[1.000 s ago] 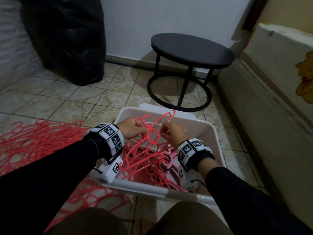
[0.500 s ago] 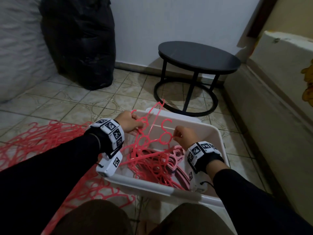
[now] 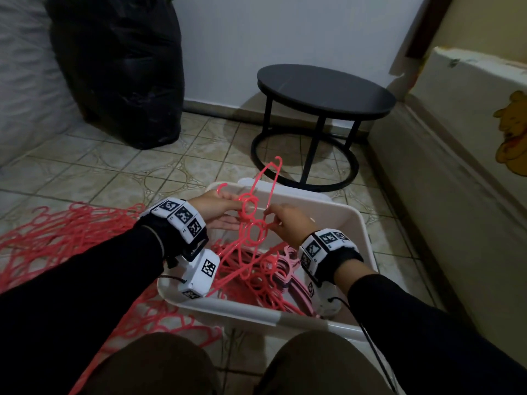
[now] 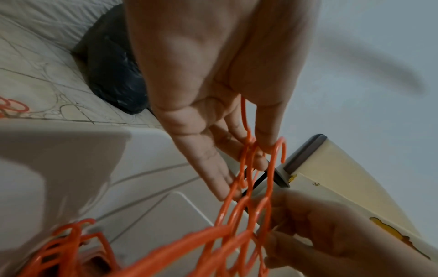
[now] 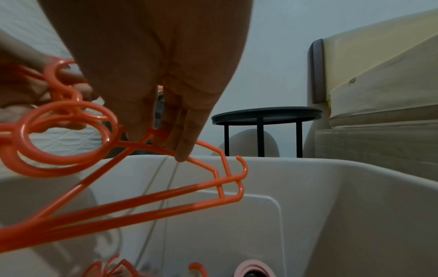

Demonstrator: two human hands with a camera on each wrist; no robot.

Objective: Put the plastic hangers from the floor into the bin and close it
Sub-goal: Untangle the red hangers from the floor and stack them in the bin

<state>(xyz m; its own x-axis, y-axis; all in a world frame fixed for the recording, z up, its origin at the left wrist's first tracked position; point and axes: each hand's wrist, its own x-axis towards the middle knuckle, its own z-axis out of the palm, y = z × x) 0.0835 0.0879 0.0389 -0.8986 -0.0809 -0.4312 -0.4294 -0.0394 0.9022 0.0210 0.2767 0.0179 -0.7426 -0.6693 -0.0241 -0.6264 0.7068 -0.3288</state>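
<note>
Both hands above white bin (image 3: 353, 223), left hand (image 3: 219, 210) and right hand (image 3: 288, 223) each pinching two interlocked red hangers (image 3: 252, 220) between fingertips, floor pile uncountable

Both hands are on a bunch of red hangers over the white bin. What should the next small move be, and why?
Probably lower the held hangers into the bin and let go. The left hand and right hand hold them above the open bin, where other hangers already lie, while the floor pile on the left waits to be gathered.
</note>
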